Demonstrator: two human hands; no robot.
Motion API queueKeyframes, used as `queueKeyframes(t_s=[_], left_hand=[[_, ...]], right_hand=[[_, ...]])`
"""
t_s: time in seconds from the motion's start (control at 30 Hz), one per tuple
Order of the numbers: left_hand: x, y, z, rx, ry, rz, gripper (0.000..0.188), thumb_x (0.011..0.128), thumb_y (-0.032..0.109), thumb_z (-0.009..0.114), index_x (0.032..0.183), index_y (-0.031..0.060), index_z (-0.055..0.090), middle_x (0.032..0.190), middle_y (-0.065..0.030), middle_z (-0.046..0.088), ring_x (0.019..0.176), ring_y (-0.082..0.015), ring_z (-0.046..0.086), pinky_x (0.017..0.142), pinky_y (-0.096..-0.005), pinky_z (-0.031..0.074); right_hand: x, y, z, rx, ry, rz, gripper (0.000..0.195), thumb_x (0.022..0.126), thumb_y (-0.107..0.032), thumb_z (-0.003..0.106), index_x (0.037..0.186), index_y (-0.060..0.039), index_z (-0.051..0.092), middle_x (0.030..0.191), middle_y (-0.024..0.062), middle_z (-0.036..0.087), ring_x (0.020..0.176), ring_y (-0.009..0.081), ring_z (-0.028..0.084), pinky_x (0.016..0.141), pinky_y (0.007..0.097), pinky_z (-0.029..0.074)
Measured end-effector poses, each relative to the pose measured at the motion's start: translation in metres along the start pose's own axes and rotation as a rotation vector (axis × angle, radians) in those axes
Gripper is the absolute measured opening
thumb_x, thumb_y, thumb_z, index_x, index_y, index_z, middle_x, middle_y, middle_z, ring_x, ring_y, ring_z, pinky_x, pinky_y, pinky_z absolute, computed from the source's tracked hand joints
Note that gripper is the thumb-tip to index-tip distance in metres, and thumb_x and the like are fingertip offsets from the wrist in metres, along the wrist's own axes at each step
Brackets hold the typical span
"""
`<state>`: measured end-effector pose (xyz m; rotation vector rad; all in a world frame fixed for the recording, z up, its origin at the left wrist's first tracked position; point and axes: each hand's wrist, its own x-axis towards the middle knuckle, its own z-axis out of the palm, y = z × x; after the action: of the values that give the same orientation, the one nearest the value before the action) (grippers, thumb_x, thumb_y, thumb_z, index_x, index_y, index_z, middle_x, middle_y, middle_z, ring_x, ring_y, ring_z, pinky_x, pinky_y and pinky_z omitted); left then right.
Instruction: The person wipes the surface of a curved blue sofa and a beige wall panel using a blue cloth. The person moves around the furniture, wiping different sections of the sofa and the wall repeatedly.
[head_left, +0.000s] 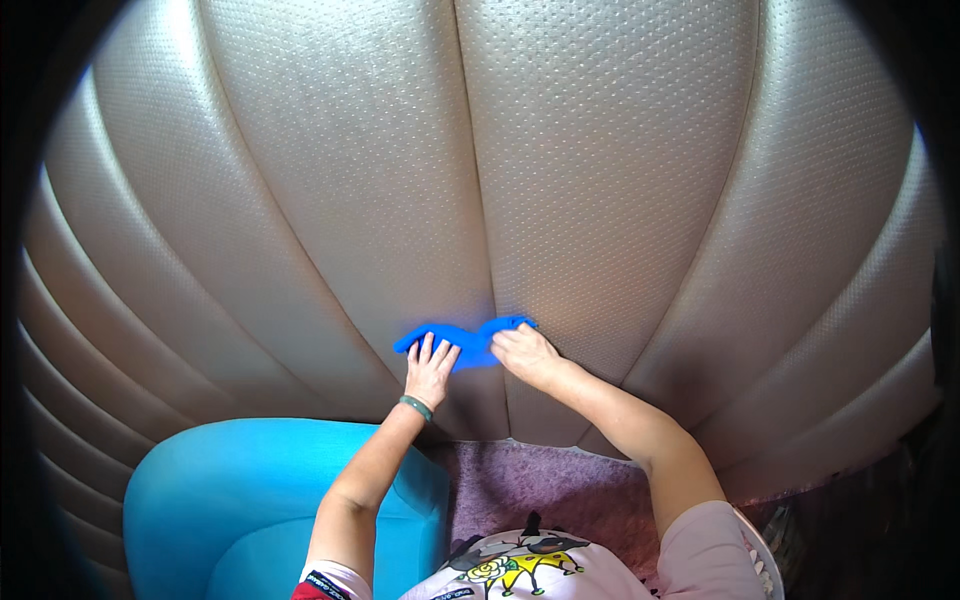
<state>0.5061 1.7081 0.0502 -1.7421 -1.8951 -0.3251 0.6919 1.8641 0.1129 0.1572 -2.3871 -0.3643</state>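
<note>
A bright blue cloth (469, 346) lies against the padded, dimpled beige wall panels (375, 187), across a vertical seam. My left hand (431, 369), with a green bangle (416, 407) at the wrist, rests on the cloth's left part with fingers spread, pressing it to the panel. At the cloth's right end, my right hand (523, 352) has its fingers curled onto the fabric and grips it. The fingertips of the right hand are partly hidden by the hand itself.
A blue upholstered armchair (262, 457) stands at the lower left, close to the wall. Purple carpet (540, 480) covers the floor below my hands. At the lower right is the pale rim of a round object (766, 555), partly behind my sleeve.
</note>
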Motion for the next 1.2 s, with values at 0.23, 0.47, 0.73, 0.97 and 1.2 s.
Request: queueKeyframes(t_s=[0.23,0.47,0.73,0.97,1.2], left_hand=[[0.032,0.025,-0.012,-0.001,0.011,0.031,0.051,0.078,0.007,0.050,0.129,0.0089,0.047,0.133,-0.0146,0.044,0.129,-0.0353,0.033,0.106,-0.0499,0.023],[0.120,0.051,-0.044,0.008,0.338,0.020,0.050,0.077,0.008,0.050,0.127,0.0039,0.048,0.139,-0.0201,0.038,0.133,-0.0352,0.030,0.105,-0.0508,0.023],[0.282,0.087,-0.182,-0.114,0.907,0.039,0.061,0.071,0.010,0.061,0.129,0.0150,0.048,0.143,-0.0221,0.029,0.132,-0.0403,0.026,0.104,-0.0509,0.020],[0.312,0.120,-0.211,-0.027,0.982,0.160,0.050,0.072,0.015,0.059,0.122,0.0205,0.055,0.131,-0.0048,0.049,0.126,-0.0323,0.037,0.101,-0.0497,0.024],[0.156,0.141,-0.055,-0.147,0.285,0.301,0.052,0.074,0.018,0.056,0.126,0.0207,0.051,0.129,-0.0036,0.049,0.126,-0.0313,0.037,0.099,-0.0510,0.030]], right_hand=[[-0.019,0.025,-0.033,-0.045,-0.051,-0.091,0.008,0.069,-0.016,0.055,0.074,-0.0104,0.057,0.076,0.0018,0.051,0.078,0.0168,0.052,0.069,0.0311,0.041],[-0.002,0.069,-0.119,-0.247,0.105,-0.051,0.016,0.071,-0.016,0.059,0.086,-0.0118,0.062,0.079,-0.0006,0.056,0.076,0.0145,0.055,0.067,0.0313,0.041],[0.064,0.154,-0.256,-0.684,0.354,0.059,0.027,0.073,-0.006,0.063,0.099,-0.0141,0.064,0.093,0.0023,0.061,0.090,0.0193,0.057,0.081,0.0352,0.041],[0.078,0.140,-0.296,-0.709,0.409,0.386,0.048,0.066,0.000,0.064,0.110,-0.0180,0.061,0.104,0.0036,0.054,0.099,0.0227,0.050,0.084,0.0376,0.039],[-0.060,0.072,-0.153,-0.387,0.288,0.435,0.021,0.069,-0.005,0.060,0.088,-0.0134,0.065,0.093,0.0023,0.054,0.090,0.0207,0.051,0.078,0.0384,0.038]])
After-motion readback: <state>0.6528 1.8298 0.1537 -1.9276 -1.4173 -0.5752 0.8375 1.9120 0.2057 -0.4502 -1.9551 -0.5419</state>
